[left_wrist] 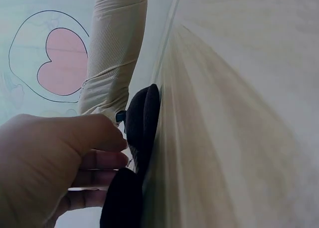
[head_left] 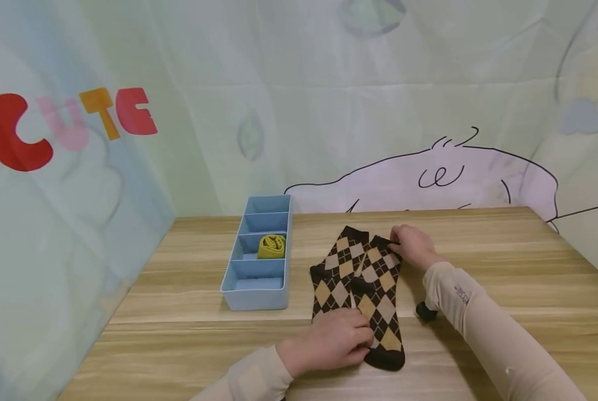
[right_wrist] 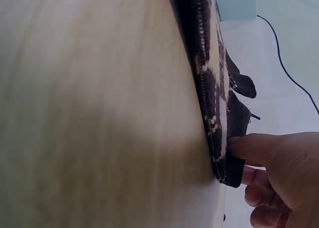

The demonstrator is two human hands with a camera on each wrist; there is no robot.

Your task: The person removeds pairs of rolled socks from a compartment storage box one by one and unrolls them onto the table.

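A pair of dark argyle socks [head_left: 384, 303] with tan and beige diamonds lies side by side on the wooden table, toes toward me. At the far end, my right hand [head_left: 413, 245] pinches the dark cuff of the right sock; its thumb [right_wrist: 246, 147] lies against the fabric in the right wrist view. Over the foot of the left sock [head_left: 331, 295], my left hand [head_left: 331, 341] reaches across and pinches the inner edge of the right sock near its black toe [left_wrist: 144, 115]. My left hand hides the left sock's toe in the head view.
Left of the socks stands a blue divided box [head_left: 261, 298] with several compartments in a row. One middle compartment holds a rolled yellow-green bundle [head_left: 272, 247]. Behind the table [head_left: 178, 345] hangs a printed cloth backdrop [head_left: 213, 111].
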